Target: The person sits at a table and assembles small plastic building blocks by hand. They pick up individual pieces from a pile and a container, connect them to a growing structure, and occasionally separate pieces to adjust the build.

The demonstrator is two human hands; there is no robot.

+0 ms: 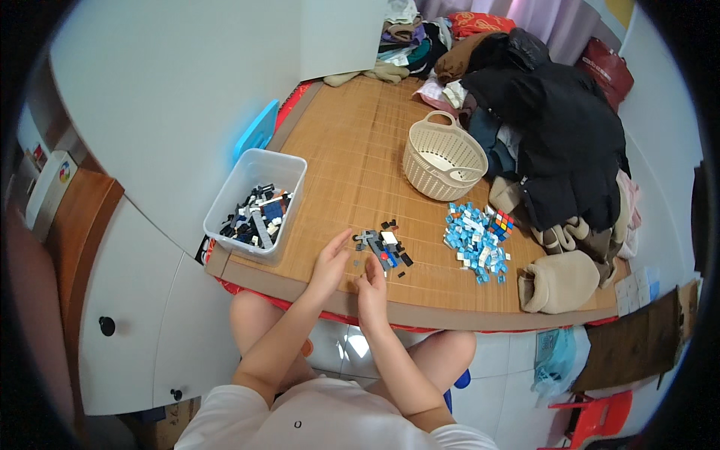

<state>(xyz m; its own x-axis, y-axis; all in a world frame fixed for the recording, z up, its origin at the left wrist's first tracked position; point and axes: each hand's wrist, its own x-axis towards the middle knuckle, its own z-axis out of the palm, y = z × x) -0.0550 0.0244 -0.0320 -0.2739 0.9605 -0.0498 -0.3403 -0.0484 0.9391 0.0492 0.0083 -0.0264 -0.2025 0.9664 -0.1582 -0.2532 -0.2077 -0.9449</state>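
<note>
Our left fingers (343,241) extend loosely, our right fingers (367,273) curl, partly hiding small bricks (377,244) just beyond; we cannot tell whether either grips anything. Left of them, a clear box (251,168) holds jumbled bricks (273,211); beyond, rightward, stands a beige basket (433,178).

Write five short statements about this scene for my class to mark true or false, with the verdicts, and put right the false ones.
1. The tub holds loose bricks. True.
2. The basket stands left of the tub. False: it stands to the right.
3. The coat is black. True.
4. The cube lies inside the basket. False: it lies by the blue-and-white pieces.
5. The left hand and right hand are near the small pile. True.
</note>
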